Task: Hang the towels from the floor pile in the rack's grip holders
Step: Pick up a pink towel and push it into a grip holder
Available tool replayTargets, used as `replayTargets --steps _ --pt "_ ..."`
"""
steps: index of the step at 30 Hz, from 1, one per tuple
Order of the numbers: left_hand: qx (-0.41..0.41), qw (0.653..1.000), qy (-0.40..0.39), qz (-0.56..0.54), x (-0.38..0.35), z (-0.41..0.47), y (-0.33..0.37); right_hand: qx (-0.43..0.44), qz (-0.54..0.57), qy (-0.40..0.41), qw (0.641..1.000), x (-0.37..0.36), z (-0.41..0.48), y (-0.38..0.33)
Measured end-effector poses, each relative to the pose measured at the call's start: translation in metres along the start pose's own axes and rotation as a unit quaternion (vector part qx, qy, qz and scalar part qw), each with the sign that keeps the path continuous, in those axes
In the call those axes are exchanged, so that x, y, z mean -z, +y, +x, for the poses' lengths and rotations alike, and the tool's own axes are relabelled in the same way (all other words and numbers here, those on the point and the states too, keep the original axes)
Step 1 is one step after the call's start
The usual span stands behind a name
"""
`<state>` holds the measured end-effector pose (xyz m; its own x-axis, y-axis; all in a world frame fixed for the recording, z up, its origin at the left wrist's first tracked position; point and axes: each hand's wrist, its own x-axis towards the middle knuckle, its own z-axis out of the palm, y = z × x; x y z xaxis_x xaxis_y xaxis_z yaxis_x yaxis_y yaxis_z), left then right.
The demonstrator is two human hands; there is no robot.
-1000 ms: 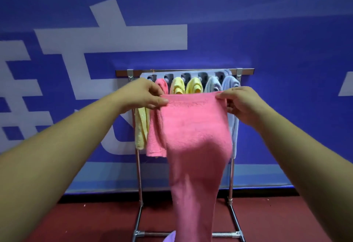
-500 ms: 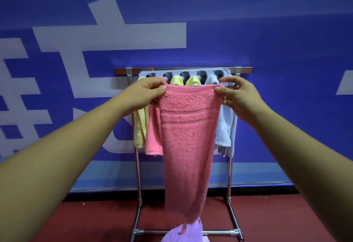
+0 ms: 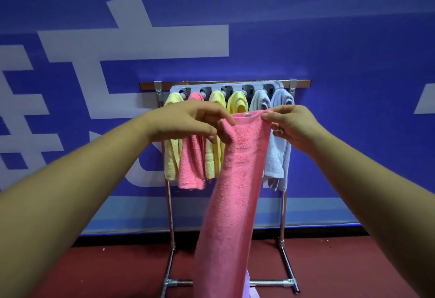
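- Two hands are holding one pink towel [image 3: 235, 191] by its top hem, in front of the rack [image 3: 170, 215] and just below its grip-holder strip [image 3: 235, 85].
- Left hand [image 3: 188, 121] is pinching the left top corner between thumb and fingertips; right hand [image 3: 292, 125] is pinching the right top corner the same way. Neither hand is carrying anything else.
- Long axis of the towel is running downward from the hands, its lower end passing out of the bottom of the view above the floor [image 3: 113, 271]. The short top hem is lying roughly level, parallel to the strip.
- The strip is lying beyond and slightly above both hands, with the hem sitting below its right-of-middle section; the right hand is nearer that end.
- Hung towels [image 3: 191, 163], six in yellow, pink and pale blue, are already occupying the strip. Whether a holder is free cannot be told.
- Towel surface is showing looped terry with woven bands and a small white label at the hem; it is hanging limp and partly folded lengthwise.
- Lilac cloth [image 3: 252, 291] is showing at floor level behind the towel.
- Judgement: the coming move is calling for a gathered hem being pushed upward into a holder.
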<state>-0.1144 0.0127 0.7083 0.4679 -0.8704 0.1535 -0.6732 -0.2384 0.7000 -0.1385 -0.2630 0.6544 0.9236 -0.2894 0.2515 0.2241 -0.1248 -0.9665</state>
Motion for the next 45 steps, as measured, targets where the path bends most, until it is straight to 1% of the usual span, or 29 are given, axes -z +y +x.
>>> replayTargets --steps 2,3,4,7,10,12,13,15,17,19,22,23,26,29,32,35,37,40,43,45 --pt "-0.011 0.989 0.013 0.146 -0.004 0.002 0.007 -0.006 0.000 -0.004 1.000 0.001 0.001 0.004" --pt "-0.015 0.980 0.021 0.196 -0.006 0.003 0.011 -0.010 -0.008 -0.005 1.000 0.001 0.001 0.005" --pt "-0.023 0.976 0.026 0.217 -0.008 0.004 0.013 -0.015 -0.016 -0.005 1.000 0.000 0.000 0.007" --pt "-0.078 0.971 0.028 0.226 -0.012 0.008 0.015 -0.030 -0.022 -0.021 0.999 -0.004 -0.004 0.008" --pt "-0.121 0.971 -0.019 0.206 -0.020 0.012 0.023 -0.031 -0.009 -0.074 0.997 -0.013 -0.009 0.005" --pt "-0.100 0.974 -0.055 0.195 -0.025 0.014 0.029 -0.029 -0.004 -0.102 0.994 -0.019 -0.011 0.002" --pt "-0.078 0.972 -0.058 0.212 -0.026 0.015 0.032 -0.027 -0.005 -0.114 0.993 -0.021 -0.013 0.000" --pt "-0.039 0.961 -0.025 0.273 -0.024 0.017 0.031 -0.029 0.005 -0.126 0.992 -0.024 -0.015 -0.004" --pt "-0.004 0.952 0.035 0.305 -0.019 0.019 0.025 -0.037 0.037 -0.121 0.991 -0.026 -0.016 -0.007" --pt "0.026 0.949 0.098 0.300 -0.015 0.020 0.017 -0.042 0.072 -0.114 0.990 -0.031 -0.018 -0.008" --pt "0.037 0.946 0.160 0.280 -0.014 0.021 0.006 -0.037 0.132 -0.120 0.983 -0.041 -0.023 -0.013" --pt "0.039 0.945 0.176 0.272 -0.015 0.021 0.005 -0.026 0.131 -0.122 0.984 -0.045 -0.024 -0.014" --pt "0.030 0.947 0.215 0.237 -0.016 0.020 0.004 0.033 0.070 -0.100 0.992 -0.053 -0.029 -0.017" --pt "0.030 0.949 0.221 0.224 -0.017 0.019 0.005 0.062 0.076 -0.083 0.992 -0.057 -0.033 -0.017" --pt "0.038 0.943 0.235 0.232 -0.017 0.020 0.005 0.085 0.076 -0.113 0.987 -0.059 -0.036 -0.018" --pt "0.048 0.942 0.250 0.218 -0.016 0.019 0.004 0.073 0.096 -0.144 0.982 -0.059 -0.036 -0.017" --pt "0.049 0.946 0.245 0.205 -0.016 0.018 0.002 0.075 0.077 -0.155 0.982 -0.058 -0.037 -0.015" --pt "0.047 0.950 0.237 0.198 -0.017 0.016 0.001 0.108 0.009 -0.139 0.984 -0.062 -0.038 -0.012" --pt "0.042 0.958 0.223 0.177 -0.015 0.013 0.001 0.110 0.024 -0.125 0.986 -0.063 -0.038 -0.012" --pt "0.051 0.965 0.190 0.171 -0.013 0.010 0.000 0.115 0.019 -0.126 0.985 -0.061 -0.039 -0.013"
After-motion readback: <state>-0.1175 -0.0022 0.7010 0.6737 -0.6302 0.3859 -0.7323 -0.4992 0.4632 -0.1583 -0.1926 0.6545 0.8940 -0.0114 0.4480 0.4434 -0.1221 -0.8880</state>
